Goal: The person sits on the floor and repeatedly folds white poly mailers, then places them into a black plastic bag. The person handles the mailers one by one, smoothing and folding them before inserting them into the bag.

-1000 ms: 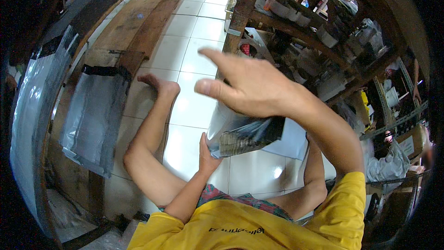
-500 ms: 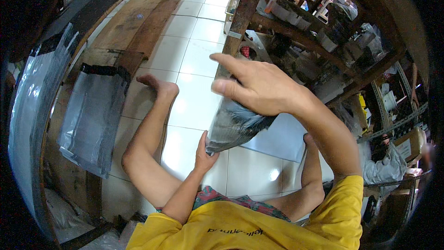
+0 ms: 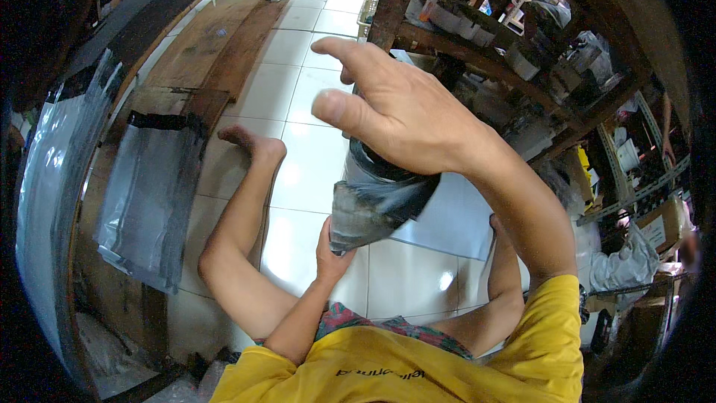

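In my left hand (image 3: 328, 257) I grip the lower corner of a curled bundle of thin plastic sheets (image 3: 377, 213), greyish and see-through with black parts. The bundle stands tilted between my knees, its upper end curling over. Above it, my right hand (image 3: 395, 108) is open, thumb and index finger spread apart. Its underside and other fingers are partly hidden, so any contact with the plastic cannot be made out. A flat, pale blue-grey sheet (image 3: 455, 216) lies on the tiles behind the bundle.
On brown boards (image 3: 216, 37) at the left lies a stack of clear plastic with a black edge (image 3: 149, 194). Wooden shelves (image 3: 485, 45) full of goods stand at the right, near a crumpled white bag (image 3: 626, 265). My bent legs flank the tiles.
My right hand has risen slightly and moved left, away from the bundle. The bundle's upper part has curled over, showing more of its black parts. My left hand keeps its grip.
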`<action>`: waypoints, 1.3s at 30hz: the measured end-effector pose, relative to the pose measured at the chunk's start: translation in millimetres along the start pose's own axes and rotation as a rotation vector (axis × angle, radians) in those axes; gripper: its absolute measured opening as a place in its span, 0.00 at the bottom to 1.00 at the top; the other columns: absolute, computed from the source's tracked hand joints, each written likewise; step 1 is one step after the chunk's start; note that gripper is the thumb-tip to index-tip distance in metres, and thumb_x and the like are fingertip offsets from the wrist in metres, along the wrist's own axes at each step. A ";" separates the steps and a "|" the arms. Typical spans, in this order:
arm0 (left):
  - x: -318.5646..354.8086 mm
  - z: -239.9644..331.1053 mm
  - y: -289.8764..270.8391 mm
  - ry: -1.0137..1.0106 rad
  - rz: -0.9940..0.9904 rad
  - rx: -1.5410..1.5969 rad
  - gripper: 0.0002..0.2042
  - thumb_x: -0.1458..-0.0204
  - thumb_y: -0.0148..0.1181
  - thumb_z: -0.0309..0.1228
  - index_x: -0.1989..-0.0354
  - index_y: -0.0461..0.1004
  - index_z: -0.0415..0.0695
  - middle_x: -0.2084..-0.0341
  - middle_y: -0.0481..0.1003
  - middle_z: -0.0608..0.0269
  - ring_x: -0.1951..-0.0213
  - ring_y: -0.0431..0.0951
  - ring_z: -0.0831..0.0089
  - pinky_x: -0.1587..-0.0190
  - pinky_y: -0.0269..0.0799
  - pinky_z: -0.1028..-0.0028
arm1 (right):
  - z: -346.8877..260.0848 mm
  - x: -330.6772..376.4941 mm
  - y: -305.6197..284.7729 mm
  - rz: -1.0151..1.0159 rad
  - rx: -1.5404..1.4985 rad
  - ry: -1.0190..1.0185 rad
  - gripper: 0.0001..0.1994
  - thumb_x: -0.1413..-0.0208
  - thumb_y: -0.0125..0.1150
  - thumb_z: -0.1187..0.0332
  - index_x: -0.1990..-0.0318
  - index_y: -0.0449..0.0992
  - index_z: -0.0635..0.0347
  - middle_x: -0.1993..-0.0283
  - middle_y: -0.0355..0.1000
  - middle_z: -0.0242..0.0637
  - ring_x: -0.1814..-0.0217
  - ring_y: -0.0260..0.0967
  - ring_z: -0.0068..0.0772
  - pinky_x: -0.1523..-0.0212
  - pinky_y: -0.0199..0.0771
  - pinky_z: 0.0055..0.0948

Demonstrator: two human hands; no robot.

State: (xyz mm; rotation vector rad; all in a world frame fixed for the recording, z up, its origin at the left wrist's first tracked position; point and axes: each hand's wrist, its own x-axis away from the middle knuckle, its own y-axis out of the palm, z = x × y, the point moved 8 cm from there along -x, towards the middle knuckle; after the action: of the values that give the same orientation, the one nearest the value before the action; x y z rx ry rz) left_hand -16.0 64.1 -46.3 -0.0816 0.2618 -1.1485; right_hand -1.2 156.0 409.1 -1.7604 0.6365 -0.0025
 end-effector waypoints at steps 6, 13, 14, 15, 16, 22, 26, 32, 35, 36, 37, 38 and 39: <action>-5.2 -2.4 0.9 -0.007 -0.023 0.043 0.47 0.59 0.76 0.26 0.29 0.54 0.35 0.38 0.67 0.41 0.38 0.71 0.49 0.37 0.67 0.61 | 28.1 6.0 12.6 -0.084 -0.024 0.129 0.42 0.35 0.37 0.32 0.31 0.62 0.64 0.43 0.71 0.66 0.40 0.70 0.68 0.38 0.69 0.54; -8.1 12.7 -2.3 0.021 0.062 -0.048 0.48 0.61 0.79 0.27 0.30 0.57 0.37 0.40 0.70 0.42 0.40 0.73 0.51 0.38 0.69 0.61 | 23.8 12.5 16.9 -0.104 0.041 0.074 0.44 0.35 0.39 0.33 0.30 0.60 0.68 0.43 0.71 0.66 0.42 0.71 0.66 0.39 0.70 0.51; -8.0 12.2 -4.8 -0.005 0.035 -0.014 0.47 0.61 0.79 0.27 0.31 0.58 0.37 0.41 0.71 0.44 0.41 0.74 0.52 0.39 0.70 0.62 | 24.2 13.6 35.4 -0.217 0.015 0.107 0.43 0.35 0.40 0.33 0.30 0.60 0.67 0.44 0.71 0.65 0.43 0.72 0.66 0.39 0.70 0.51; -7.6 11.6 -7.1 -0.030 0.010 0.020 0.46 0.61 0.79 0.27 0.31 0.59 0.38 0.43 0.73 0.45 0.42 0.75 0.53 0.40 0.71 0.63 | 21.4 10.1 19.9 -0.115 0.077 0.061 0.42 0.35 0.40 0.33 0.32 0.62 0.67 0.47 0.73 0.64 0.45 0.72 0.66 0.40 0.71 0.52; -8.1 12.4 -5.9 -0.057 -0.014 0.065 0.45 0.61 0.79 0.27 0.32 0.60 0.38 0.44 0.74 0.46 0.43 0.76 0.54 0.41 0.71 0.63 | 10.6 4.5 -1.6 0.006 0.064 0.015 0.42 0.36 0.40 0.33 0.33 0.65 0.66 0.47 0.73 0.64 0.45 0.72 0.67 0.41 0.71 0.53; -20.9 17.8 -9.4 -0.060 -0.160 0.045 0.46 0.61 0.79 0.28 0.31 0.60 0.40 0.46 0.76 0.48 0.44 0.77 0.57 0.42 0.72 0.65 | 4.2 -3.6 2.8 -0.002 -0.088 -0.032 0.35 0.34 0.46 0.45 0.31 0.61 0.65 0.50 0.74 0.61 0.49 0.74 0.63 0.45 0.73 0.50; -21.1 -0.9 -7.0 -0.028 -0.095 0.044 0.52 0.62 0.81 0.29 0.28 0.53 0.40 0.38 0.68 0.44 0.37 0.71 0.53 0.36 0.67 0.61 | 19.5 -0.5 30.1 -0.223 0.026 0.065 0.42 0.35 0.37 0.33 0.31 0.61 0.65 0.45 0.71 0.66 0.42 0.71 0.65 0.39 0.69 0.53; -17.4 13.8 -3.6 0.055 -0.024 -0.057 0.57 0.64 0.81 0.30 0.26 0.46 0.37 0.31 0.57 0.39 0.31 0.61 0.46 0.31 0.62 0.58 | 26.7 4.9 4.9 -0.056 0.096 0.036 0.40 0.34 0.40 0.35 0.30 0.61 0.63 0.43 0.70 0.66 0.40 0.70 0.65 0.37 0.67 0.52; -8.6 32.0 -7.1 0.108 0.025 -0.104 0.57 0.63 0.79 0.27 0.25 0.43 0.37 0.31 0.56 0.37 0.31 0.60 0.43 0.31 0.61 0.57 | 28.8 14.5 19.0 -0.116 -0.023 0.078 0.43 0.36 0.41 0.33 0.31 0.61 0.66 0.46 0.71 0.66 0.43 0.71 0.66 0.39 0.69 0.52; -4.0 36.0 -4.6 0.136 0.038 -0.114 0.57 0.63 0.78 0.25 0.25 0.42 0.38 0.30 0.55 0.36 0.31 0.60 0.41 0.30 0.60 0.57 | 32.7 18.5 31.7 -0.223 -0.011 0.118 0.43 0.36 0.42 0.33 0.31 0.61 0.66 0.47 0.72 0.65 0.44 0.72 0.66 0.40 0.70 0.52; -2.0 38.9 -4.1 0.168 0.051 -0.121 0.56 0.62 0.76 0.24 0.25 0.42 0.38 0.30 0.54 0.35 0.31 0.59 0.40 0.30 0.60 0.56 | 24.1 12.5 14.7 -0.059 0.113 -0.009 0.43 0.37 0.43 0.33 0.32 0.62 0.66 0.50 0.73 0.64 0.45 0.72 0.67 0.43 0.72 0.52; 0.0 37.1 -3.6 0.212 0.046 -0.161 0.56 0.62 0.75 0.22 0.25 0.42 0.38 0.30 0.53 0.34 0.30 0.58 0.39 0.30 0.59 0.56 | 12.4 8.3 -6.1 0.036 0.074 -0.027 0.43 0.37 0.41 0.32 0.32 0.64 0.65 0.50 0.74 0.63 0.45 0.72 0.68 0.45 0.73 0.54; 1.2 30.4 -2.7 0.257 0.041 -0.200 0.55 0.61 0.74 0.21 0.25 0.41 0.38 0.30 0.53 0.33 0.30 0.57 0.38 0.29 0.59 0.56 | 4.8 7.8 -2.6 0.000 0.115 -0.087 0.40 0.36 0.44 0.37 0.32 0.63 0.65 0.50 0.73 0.61 0.46 0.71 0.66 0.44 0.72 0.52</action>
State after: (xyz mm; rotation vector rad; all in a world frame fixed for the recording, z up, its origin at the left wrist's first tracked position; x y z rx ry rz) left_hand -10.4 59.8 -16.6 -0.1048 0.6040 -1.0888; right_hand 8.1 157.4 407.5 -1.6406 0.5622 0.0362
